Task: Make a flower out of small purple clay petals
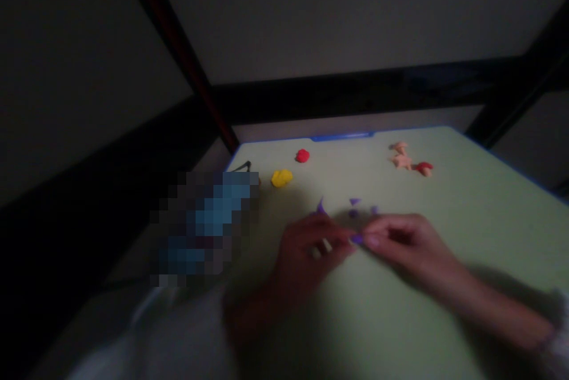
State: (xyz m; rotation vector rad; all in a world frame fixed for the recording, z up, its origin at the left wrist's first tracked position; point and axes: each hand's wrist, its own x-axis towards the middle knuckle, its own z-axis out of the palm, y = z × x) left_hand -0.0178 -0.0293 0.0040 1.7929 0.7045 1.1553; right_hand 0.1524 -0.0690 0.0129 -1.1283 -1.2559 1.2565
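Between the fingertips of both hands is a small purple piece of what looks like modelling clay (357,239). My left hand (302,252) pinches its left side, and my right hand (411,243) pinches the right side. Just beyond the fingers lie more purple bits: a pointed curved one (320,207) behind my left hand, a small triangle (354,201), a rounded bit (353,213) and another (374,210) close to my right fingers. The picture is dim and blurred, so the held piece's exact shape is unclear.
A yellow lump (281,178) and a red lump (303,156) sit at the far left of the pale table (355,321). Peach-coloured shapes (402,160) and a red-and-peach piece (424,168) lie far right. A pixelated area (213,220) covers the table's left edge.
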